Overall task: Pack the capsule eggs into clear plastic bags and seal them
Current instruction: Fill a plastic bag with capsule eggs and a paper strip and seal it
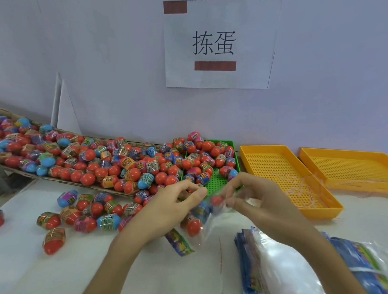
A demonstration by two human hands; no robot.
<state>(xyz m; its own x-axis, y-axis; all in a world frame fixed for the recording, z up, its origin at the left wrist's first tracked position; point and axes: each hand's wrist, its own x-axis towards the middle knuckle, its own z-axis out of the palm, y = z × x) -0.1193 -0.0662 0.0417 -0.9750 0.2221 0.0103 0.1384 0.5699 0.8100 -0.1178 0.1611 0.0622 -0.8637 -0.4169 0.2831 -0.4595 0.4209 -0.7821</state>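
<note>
Pinching the mouth of a clear plastic bag (203, 223) between us, we hold it above the white counter (47, 262), just in front of the green tray (216, 181). Our left hand (174, 204) has thumb and forefinger curled onto the bag's upper left edge, and our right hand (260, 199) pinches the upper right edge the same way, the other fingers loosely bent. Inside the bag sit several capsule eggs (194, 226), red ones showing at top and bottom; the exact count is blurred.

A big heap of loose eggs (98, 159) lies on a cardboard sheet (52, 179) to the left and spills into the green tray. More stray eggs (84, 213) rest on the counter near our left wrist. A printed packet (179, 241) lies flat under the bag. By our right forearm lies a stack of flat bags (278, 275) with blue printed edges. Two orange perforated trays (286, 174) stand side by side to the right, against the wall. A paper sign (218, 42) is taped to that wall above.
</note>
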